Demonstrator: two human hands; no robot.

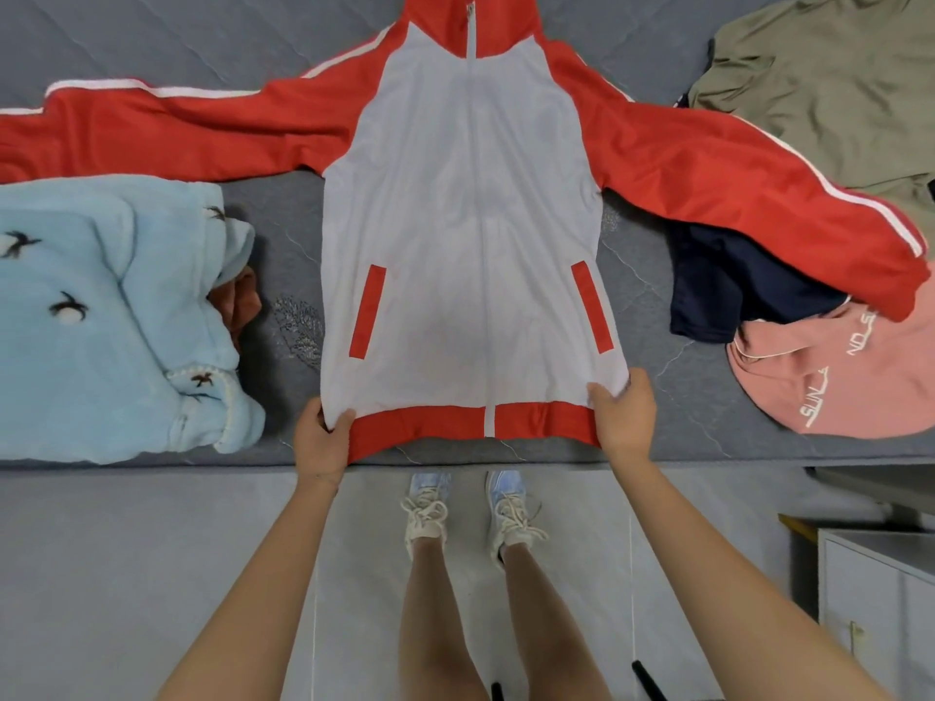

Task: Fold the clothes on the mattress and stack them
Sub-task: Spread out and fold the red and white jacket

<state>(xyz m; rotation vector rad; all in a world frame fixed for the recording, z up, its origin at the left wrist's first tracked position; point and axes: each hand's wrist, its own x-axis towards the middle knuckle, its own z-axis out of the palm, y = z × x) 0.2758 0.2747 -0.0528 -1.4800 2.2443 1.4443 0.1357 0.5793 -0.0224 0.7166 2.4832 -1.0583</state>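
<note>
Grey floor tiles [152, 548] lie nearest, with the person's two light lace-up shoes [426, 513] standing side by side just short of the mattress [283, 215] and a white cabinet [880, 589] off to the right. At the mattress's near edge both arms reach forward. The left hand [324, 440] pinches the left bottom corner of a red and pale grey jacket [465, 220], thumb on top of the cloth and fingers tucked beneath, and the right hand [622, 419] grips the right bottom corner the same way. The jacket lies front up and flat along the middle of the mattress, zipped (its red hem band sits right at the near edge), with two red pocket strips on the lower body and the collar pointing to the far edge. Toward the near left corner sits a folded light blue fleece garment [101, 321] with dark bird shapes, a rust-coloured cloth [243, 306] showing at its right side. On the right a pink garment [835, 382] with white lettering lies close to the near edge, and a navy garment [728, 290] rests just beyond it. The jacket's sleeves spread wide: the left one runs just beyond the blue fleece, the right one drapes over the navy garment. Farthest right lies a crumpled olive garment [835, 83].
</note>
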